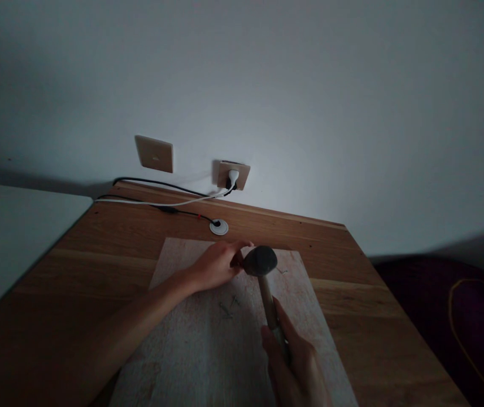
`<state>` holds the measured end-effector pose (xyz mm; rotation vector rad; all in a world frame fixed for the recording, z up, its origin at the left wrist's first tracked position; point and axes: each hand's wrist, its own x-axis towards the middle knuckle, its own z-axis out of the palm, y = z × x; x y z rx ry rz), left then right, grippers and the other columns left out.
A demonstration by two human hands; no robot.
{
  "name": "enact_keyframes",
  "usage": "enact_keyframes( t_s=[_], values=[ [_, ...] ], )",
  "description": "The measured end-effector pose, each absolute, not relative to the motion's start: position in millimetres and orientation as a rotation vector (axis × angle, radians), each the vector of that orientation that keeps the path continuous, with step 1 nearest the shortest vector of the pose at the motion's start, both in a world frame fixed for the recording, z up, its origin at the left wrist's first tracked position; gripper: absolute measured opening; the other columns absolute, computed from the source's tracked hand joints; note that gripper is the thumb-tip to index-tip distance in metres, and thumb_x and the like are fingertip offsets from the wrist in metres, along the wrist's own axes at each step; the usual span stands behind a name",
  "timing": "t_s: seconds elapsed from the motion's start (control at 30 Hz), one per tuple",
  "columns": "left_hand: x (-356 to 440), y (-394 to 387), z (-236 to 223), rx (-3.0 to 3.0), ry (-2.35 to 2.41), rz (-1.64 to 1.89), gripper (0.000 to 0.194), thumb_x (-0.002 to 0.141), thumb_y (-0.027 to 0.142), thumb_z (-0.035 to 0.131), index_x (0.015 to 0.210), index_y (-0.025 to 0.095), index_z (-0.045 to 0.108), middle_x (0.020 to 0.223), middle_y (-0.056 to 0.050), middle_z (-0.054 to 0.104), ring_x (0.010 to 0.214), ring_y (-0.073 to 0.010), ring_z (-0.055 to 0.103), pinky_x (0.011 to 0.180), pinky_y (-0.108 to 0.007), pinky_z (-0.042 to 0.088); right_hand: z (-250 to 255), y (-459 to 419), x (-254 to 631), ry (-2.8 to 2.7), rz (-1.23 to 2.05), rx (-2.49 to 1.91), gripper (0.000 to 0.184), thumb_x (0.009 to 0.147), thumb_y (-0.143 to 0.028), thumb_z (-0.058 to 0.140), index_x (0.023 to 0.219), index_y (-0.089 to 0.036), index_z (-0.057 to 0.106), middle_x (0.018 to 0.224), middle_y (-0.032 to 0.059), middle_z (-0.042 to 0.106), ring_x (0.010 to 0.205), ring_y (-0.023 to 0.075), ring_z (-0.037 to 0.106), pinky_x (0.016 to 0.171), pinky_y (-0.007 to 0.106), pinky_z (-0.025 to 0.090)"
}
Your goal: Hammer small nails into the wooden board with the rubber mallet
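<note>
My right hand [295, 367] is wrapped round the wooden handle of a hammer [262, 271], whose dark head sits low over a pale wooden board [191, 350]. My left hand [218, 263] rests on the board just left of the hammer head, fingers pinched together; what they hold is hidden behind the head. Two or three loose nails [229, 307] lie on the board between my hands, and another small nail [283, 271] lies right of the head.
The board lies on a brown wooden table [97, 254] against a white wall. Black and white cables [161, 200] run from a wall socket [232, 175] to a white grommet [218, 227]. A white surface [8, 226] adjoins at left; dark fabric [457, 316] at right.
</note>
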<state>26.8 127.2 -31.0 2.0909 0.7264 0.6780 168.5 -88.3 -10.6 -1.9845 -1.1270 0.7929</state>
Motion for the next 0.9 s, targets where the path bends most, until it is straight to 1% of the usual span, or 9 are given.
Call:
enact_keyframes(
  t_s=[0.13, 0.2, 0.3, 0.43, 0.57, 0.67, 0.77, 0.83, 0.9],
  values=[
    [26.5, 126.9, -30.9, 2.093, 0.741, 0.683, 0.063, 0.078, -0.001, 0.068, 0.137, 0.020, 0.068, 0.097, -0.004, 0.082, 0.084, -0.0200, 0.076, 0.077, -0.029, 0.053, -12.7, -87.9, 171.0, -1.205, 0.710, -2.013, 0.077, 0.104, -0.066, 0.049, 0.154, -0.008, 0.061, 0.059, 0.0018, 0.066, 0.046, 0.0180, 0.062, 0.043, 0.025, 0.050],
    [25.9, 126.7, -30.4, 2.090, 0.746, 0.674, 0.062, 0.078, -0.001, 0.068, 0.137, 0.020, 0.068, 0.097, -0.004, 0.082, 0.085, -0.0204, 0.076, 0.079, -0.030, 0.054, -11.7, -89.8, 171.9, -1.214, 0.682, -2.016, 0.078, 0.103, -0.067, 0.050, 0.153, -0.008, 0.062, 0.067, 0.0056, 0.072, 0.048, 0.0183, 0.064, 0.045, 0.026, 0.052],
    [25.2, 126.7, -29.8, 2.071, 0.742, 0.667, 0.062, 0.079, 0.000, 0.070, 0.138, 0.021, 0.067, 0.096, -0.003, 0.082, 0.085, -0.0203, 0.076, 0.082, -0.030, 0.055, -9.7, -92.9, 172.7, -1.197, 0.694, -2.020, 0.076, 0.104, -0.065, 0.050, 0.156, -0.009, 0.060, 0.061, 0.0034, 0.069, 0.041, 0.0168, 0.060, 0.039, 0.025, 0.047],
    [25.4, 127.3, -29.5, 2.061, 0.758, 0.651, 0.061, 0.080, 0.001, 0.072, 0.138, 0.020, 0.067, 0.093, -0.003, 0.082, 0.083, -0.0204, 0.077, 0.083, -0.031, 0.055, -7.7, -92.8, 173.1, -1.203, 0.743, -2.009, 0.075, 0.105, -0.064, 0.049, 0.157, -0.011, 0.059, 0.052, -0.0009, 0.061, 0.038, 0.0166, 0.057, 0.037, 0.024, 0.045],
    [25.7, 127.3, -28.6, 2.053, 0.750, 0.645, 0.059, 0.081, 0.002, 0.072, 0.137, 0.019, 0.067, 0.094, -0.004, 0.082, 0.083, -0.0205, 0.076, 0.080, -0.030, 0.054, -7.5, -91.4, 172.4, -1.165, 0.794, -2.022, 0.077, 0.105, -0.066, 0.047, 0.159, -0.011, 0.057, 0.050, -0.0014, 0.060, 0.035, 0.0173, 0.056, 0.034, 0.025, 0.044],
    [25.8, 126.7, -28.6, 2.094, 0.719, 0.654, 0.055, 0.083, 0.005, 0.072, 0.136, 0.021, 0.068, 0.098, -0.004, 0.082, 0.088, -0.0208, 0.076, 0.083, -0.031, 0.054, -8.1, -94.0, 173.5, -1.155, 0.714, -2.012, 0.079, 0.103, -0.068, 0.050, 0.154, -0.010, 0.062, 0.061, 0.0052, 0.070, 0.049, 0.0218, 0.069, 0.042, 0.027, 0.054],
    [26.2, 126.3, -29.5, 2.134, 0.743, 0.636, 0.054, 0.085, 0.007, 0.072, 0.137, 0.022, 0.066, 0.103, -0.005, 0.081, 0.092, -0.0223, 0.075, 0.087, -0.034, 0.053, -9.1, -102.0, 177.4, -1.188, 0.603, -2.009, 0.078, 0.100, -0.073, 0.052, 0.147, -0.013, 0.069, 0.082, 0.0133, 0.080, 0.076, 0.0285, 0.081, 0.060, 0.030, 0.064],
    [25.3, 126.4, -28.1, 2.145, 0.752, 0.602, 0.056, 0.086, 0.008, 0.071, 0.139, 0.021, 0.063, 0.103, -0.005, 0.080, 0.092, -0.0224, 0.074, 0.087, -0.035, 0.053, -10.9, -111.0, 181.0, -1.193, 0.579, -2.034, 0.079, 0.100, -0.075, 0.051, 0.146, -0.014, 0.070, 0.081, 0.0127, 0.081, 0.084, 0.0309, 0.082, 0.063, 0.031, 0.065],
    [21.8, 126.1, -22.1, 2.165, 0.723, 0.582, 0.060, 0.086, 0.010, 0.072, 0.143, 0.021, 0.058, 0.107, -0.005, 0.078, 0.092, -0.0217, 0.073, 0.088, -0.034, 0.054, -13.8, -121.5, 184.7, -1.176, 0.597, -2.090, 0.080, 0.101, -0.075, 0.048, 0.148, -0.013, 0.068, 0.069, 0.0092, 0.077, 0.075, 0.0305, 0.082, 0.057, 0.030, 0.064]
  ],
)
